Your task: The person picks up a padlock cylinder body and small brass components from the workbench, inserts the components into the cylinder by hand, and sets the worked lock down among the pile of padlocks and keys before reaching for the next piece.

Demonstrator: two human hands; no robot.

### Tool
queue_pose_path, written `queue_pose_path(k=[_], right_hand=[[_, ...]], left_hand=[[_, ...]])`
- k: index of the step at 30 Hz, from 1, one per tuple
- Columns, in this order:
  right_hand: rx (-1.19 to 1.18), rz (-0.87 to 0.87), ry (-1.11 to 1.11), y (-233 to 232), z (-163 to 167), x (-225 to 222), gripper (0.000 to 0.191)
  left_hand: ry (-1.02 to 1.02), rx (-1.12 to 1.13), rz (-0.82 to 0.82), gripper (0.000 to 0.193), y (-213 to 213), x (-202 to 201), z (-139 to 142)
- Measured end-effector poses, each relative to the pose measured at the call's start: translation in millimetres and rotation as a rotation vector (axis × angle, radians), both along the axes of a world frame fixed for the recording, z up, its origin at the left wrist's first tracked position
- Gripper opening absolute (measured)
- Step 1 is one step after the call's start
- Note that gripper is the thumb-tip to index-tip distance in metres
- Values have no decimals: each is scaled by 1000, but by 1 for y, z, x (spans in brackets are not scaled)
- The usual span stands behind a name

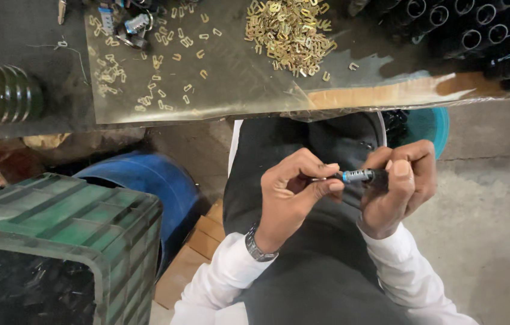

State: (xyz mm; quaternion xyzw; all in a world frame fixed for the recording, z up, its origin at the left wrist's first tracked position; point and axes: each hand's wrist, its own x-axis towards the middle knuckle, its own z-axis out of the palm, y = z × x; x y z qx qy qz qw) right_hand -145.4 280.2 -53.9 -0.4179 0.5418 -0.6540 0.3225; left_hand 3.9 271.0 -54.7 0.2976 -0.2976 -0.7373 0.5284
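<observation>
Seated, over the lap: right hand (400,183) wraps a small metal cylinder (358,176), steadying it level; left hand (294,192) fingers pinch at its tip, close for fine fitting; brass clips (290,33) heaped on tabletop (243,84) ahead; green crate (68,222) at left.

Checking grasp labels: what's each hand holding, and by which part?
Right hand grips the dark end of a small cylindrical part. Left hand pinches its silver tip end with fingertips.

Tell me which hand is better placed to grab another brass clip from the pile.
Probably the left hand: it only pinches the small cylindrical part's tip, while the right hand grips its body. The brass clips lie ahead.
</observation>
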Motion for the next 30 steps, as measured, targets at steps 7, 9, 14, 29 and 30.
queue_pose_path(k=[7,9,14,29,30], right_hand=[[230,90,534,8,15,-22,29],[378,137,620,9,16,-28,27],[870,272,-37,0,-8,-59,31],[190,-15,1022,18,-96,-196,11],[258,-47,930,17,-97,-191,10]], left_hand=[[-552,-422,12,22,3,1,1],[-683,-559,1,24,1,-3,-2],[-843,-1071,-88,21,-14,-14,-3],[-1724,-580,662,26,-150,121,32],[-1757,-606,646,29,-155,123,27]])
